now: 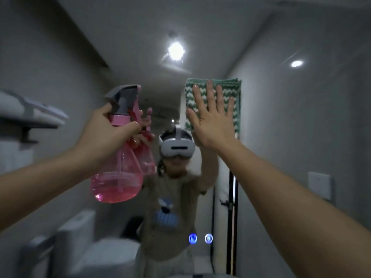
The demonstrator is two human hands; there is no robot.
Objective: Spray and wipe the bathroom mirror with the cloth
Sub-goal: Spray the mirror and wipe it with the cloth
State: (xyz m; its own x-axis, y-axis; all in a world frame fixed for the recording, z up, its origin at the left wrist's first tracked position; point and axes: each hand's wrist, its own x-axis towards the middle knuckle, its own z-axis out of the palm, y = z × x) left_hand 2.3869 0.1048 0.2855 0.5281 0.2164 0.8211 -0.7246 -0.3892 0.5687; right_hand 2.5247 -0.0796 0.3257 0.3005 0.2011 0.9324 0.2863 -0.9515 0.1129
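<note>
The mirror [281,117] fills nearly the whole view, and every place below is given relative to it. A green and white cloth [226,91] lies flat against the mirror in its upper middle part, and the right hand [213,119] presses on the cloth with straight, spread fingers; its grip is wide, with the palm toward the glass. To the left of the cloth, just in front of the mirror, the left hand [109,133] holds a pink spray bottle [118,173] by the neck. Its grip is closed around the bottle, the thumb lies across the front of the neck and the other fingers are behind it near the trigger. The bottle has a grey and pink head which points to the glass, and pink liquid stands in its lower part. In the mirror one sees the person's reflection with a white headset [177,147], below the cloth. Two small blue lit icons [200,238] show low on the mirror. A ceiling lamp [176,51] is reflected above the cloth. A white toilet [84,237] appears at the lower left, blurred.
</note>
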